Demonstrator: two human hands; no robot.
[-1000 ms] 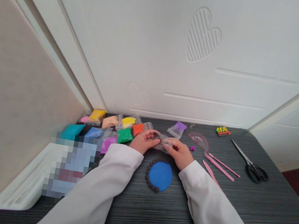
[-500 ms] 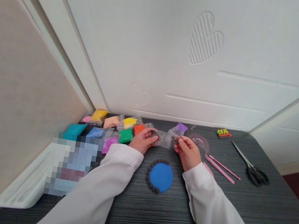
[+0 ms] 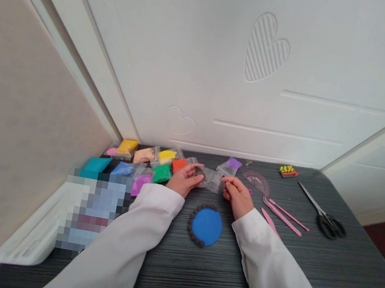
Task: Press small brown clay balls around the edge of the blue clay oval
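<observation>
Thumb and fingers of my left hand (image 3: 184,181) are closed on a small clear plastic bag (image 3: 212,180), with something dark in the end near the thumb. At the bag's right end is my right hand (image 3: 238,197), its fingers bent and pressed together; what they hold, if anything, is too small to tell. Below both hands lies a flat blue clay disc (image 3: 207,227). A row of small dark clay balls (image 3: 192,223) lines its left edge from the top round to the bottom.
Bags of coloured clay, among them a green one (image 3: 162,173), crowd the left back. Rightward lie a clear protractor (image 3: 257,181), pink tools (image 3: 283,216), black-handled scissors (image 3: 327,223) and a small yellow-and-red piece (image 3: 288,171). A white tray (image 3: 28,229) stands left.
My right hand has shifted slightly left, closer to the bag's end. My left hand keeps its hold on the bag, and the blue disc stays in place.
</observation>
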